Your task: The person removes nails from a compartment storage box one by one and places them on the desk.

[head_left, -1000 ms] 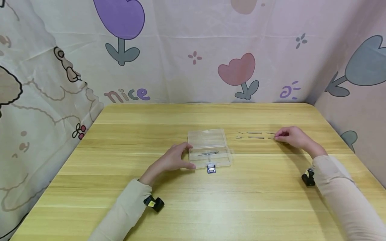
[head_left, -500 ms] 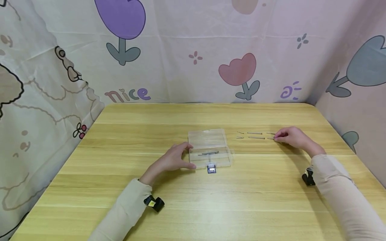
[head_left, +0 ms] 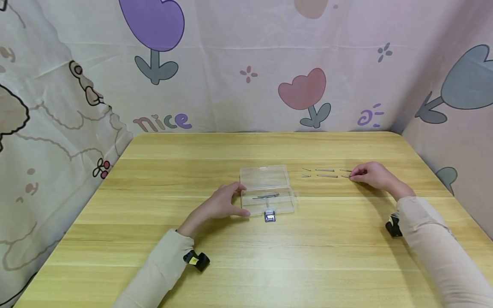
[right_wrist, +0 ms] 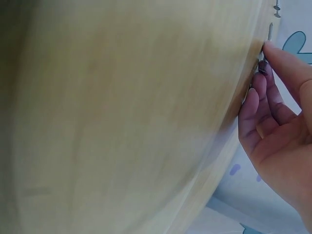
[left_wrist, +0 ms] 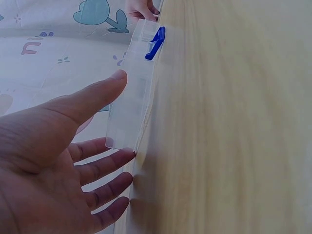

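My right hand (head_left: 371, 175) is at the right end of two short rows of metal pieces and pinches a nail (head_left: 344, 176) low over the table. In the right wrist view the pointed shank (right_wrist: 270, 32) of that nail sticks out past the thumb and fingertips. My left hand (head_left: 221, 201) lies at the left end of a clear plastic box (head_left: 246, 209), its thumb at the front corner and its fingers behind. The left wrist view shows these fingers (left_wrist: 109, 190) spread and nearly straight. The box lid (head_left: 263, 176) is raised toward the back; several nails (head_left: 265, 196) lie in the rear compartment.
Two longer nails (head_left: 327, 176) and small V-shaped metal pieces (head_left: 306, 175) lie between the box and my right hand. Another nail (head_left: 345, 170) lies behind the pinched one. A blue latch (head_left: 270, 216) hangs at the box front. Printed cloth (head_left: 215, 85) borders the wooden table (head_left: 269, 265).
The nail at my right fingertips has shifted slightly left, and more of its shank shows. My right hand has moved only a little; the left hand and the box stay in place.
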The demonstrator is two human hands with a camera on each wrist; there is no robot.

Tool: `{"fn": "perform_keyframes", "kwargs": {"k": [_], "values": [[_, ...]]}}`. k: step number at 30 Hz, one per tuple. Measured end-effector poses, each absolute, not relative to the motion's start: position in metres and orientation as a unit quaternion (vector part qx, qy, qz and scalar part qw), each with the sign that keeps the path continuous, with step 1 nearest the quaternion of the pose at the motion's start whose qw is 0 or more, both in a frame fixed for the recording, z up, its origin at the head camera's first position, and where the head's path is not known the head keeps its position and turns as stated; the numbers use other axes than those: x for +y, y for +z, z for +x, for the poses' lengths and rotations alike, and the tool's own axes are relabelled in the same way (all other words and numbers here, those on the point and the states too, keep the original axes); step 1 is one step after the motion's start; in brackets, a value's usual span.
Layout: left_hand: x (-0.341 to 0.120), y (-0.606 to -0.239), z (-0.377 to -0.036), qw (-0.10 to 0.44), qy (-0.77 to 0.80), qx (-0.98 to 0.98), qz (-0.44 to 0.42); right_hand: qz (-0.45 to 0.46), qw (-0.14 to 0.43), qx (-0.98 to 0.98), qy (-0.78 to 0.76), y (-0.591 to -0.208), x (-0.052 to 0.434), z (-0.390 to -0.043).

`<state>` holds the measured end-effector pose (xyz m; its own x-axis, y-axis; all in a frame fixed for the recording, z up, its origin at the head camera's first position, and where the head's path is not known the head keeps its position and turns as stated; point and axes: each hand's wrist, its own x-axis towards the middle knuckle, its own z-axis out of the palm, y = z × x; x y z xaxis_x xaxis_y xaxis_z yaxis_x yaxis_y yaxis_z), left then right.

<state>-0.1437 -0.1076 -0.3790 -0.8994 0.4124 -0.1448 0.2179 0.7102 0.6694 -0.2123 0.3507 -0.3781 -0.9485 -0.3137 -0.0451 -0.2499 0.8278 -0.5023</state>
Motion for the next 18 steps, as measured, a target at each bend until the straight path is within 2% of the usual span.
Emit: {"fn": "perform_keyframes", "kwargs": {"k": [18], "values": [[-0.108, -0.379, -0.145, 0.146, 0.340, 0.912, 0.176, -0.130, 0.083, 0.948, -0.277, -0.368, 0.354, -0.212]]}}
